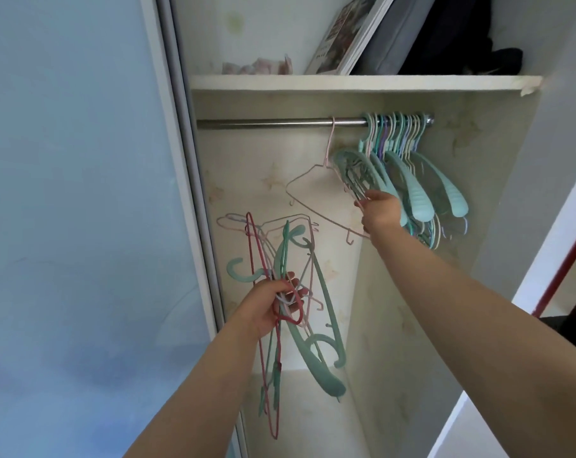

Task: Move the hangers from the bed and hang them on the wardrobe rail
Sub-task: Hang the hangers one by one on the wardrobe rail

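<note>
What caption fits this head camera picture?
Right hand steadies a pink wire hanger on the wardrobe rail; left hand grips more hangers.

Books [346, 34] and dark clothes [461, 34] on shelf [313, 82].

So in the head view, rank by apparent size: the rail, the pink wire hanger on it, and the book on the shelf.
1. Rail, longest.
2. Pink wire hanger and book look roughly alike; the book is partly cut off, so I won't rank them.
</note>
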A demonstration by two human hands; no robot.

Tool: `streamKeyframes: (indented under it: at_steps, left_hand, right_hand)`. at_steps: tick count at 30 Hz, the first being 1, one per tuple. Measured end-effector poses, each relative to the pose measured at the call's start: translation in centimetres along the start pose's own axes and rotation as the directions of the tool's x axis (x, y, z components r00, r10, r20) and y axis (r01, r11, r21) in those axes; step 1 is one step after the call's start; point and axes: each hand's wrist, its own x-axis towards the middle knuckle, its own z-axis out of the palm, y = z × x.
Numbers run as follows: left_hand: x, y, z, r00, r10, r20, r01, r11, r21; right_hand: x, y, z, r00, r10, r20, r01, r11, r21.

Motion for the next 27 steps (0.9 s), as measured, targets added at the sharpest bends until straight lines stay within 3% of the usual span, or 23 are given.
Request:
streamKeyframes:
  at_steps: [6, 9, 13, 15, 17, 19, 21, 22, 24, 27]
  left_hand:
    - [-0.1, -0.5, -0.3, 0.999, -0.017, -0.028, 0.018, 1.000, 0.006]
    - [-0.3, -1.0, 0.0, 0.999, -0.015, -0.038, 0.014, 1.000, -0.018]
    - [-0.7, -1.7, 0.3, 0.999, -0.026, -0.028, 0.024, 0.999, -0.045]
    - [-0.8, -2.4, 0.4, 0.999, -0.019, -0.041, 0.018, 0.999, -0.029]
    - [-0.8, -3.3, 0.8, 0.998, 0.000, -0.061, 0.002, 1.000, 0.024]
    - [-1.0, -4.3, 1.5, 0.998, 0.025, -0.066, -0.018, 0.994, 0.104]
    - [-1.3, -5.2, 2.4, 0.995, 0.066, -0.078, -0.049, 0.978, 0.203]
    - [-1.5, -5.6, 2.8, 0.992, 0.081, -0.098, -0.054, 0.968, 0.246]
    - [-2.0, -6.3, 3.5, 0.984, 0.091, -0.151, -0.047, 0.961, 0.273]
    - [-2.4, -7.4, 4.0, 0.978, 0.058, -0.202, -0.008, 0.971, 0.238]
  right_hand:
    - [-0.7, 1.4, -1.8, 0.937, -0.150, -0.316, 0.198, 0.973, 0.122]
    - [-1.3, 1.2, -2.6, 0.912, -0.217, -0.349, 0.258, 0.963, 0.077]
    - [-3.1, 2.3, -4.0, 0.949, -0.268, -0.167, 0.212, 0.932, -0.295]
    - [-5.5, 4.0, -4.5, 0.904, -0.411, -0.116, 0.326, 0.839, -0.436]
    - [-8.8, 5.7, -4.5, 0.883, -0.459, 0.100, 0.457, 0.791, -0.406]
    - [-12.0, 6.9, -4.0, 0.874, -0.233, 0.426, 0.427, 0.787, -0.445]
    - [-14.7, 7.6, -3.5, 0.765, 0.053, 0.642, 0.373, 0.776, -0.508]
    - [-15.5, 8.1, -3.3, 0.735, 0.121, 0.667, 0.339, 0.786, -0.517]
    - [-16.4, 9.1, -3.2, 0.763, 0.153, 0.628, 0.284, 0.794, -0.538]
    - [-16.6, 10.4, -3.4, 0.784, 0.162, 0.599, 0.346, 0.686, -0.640]
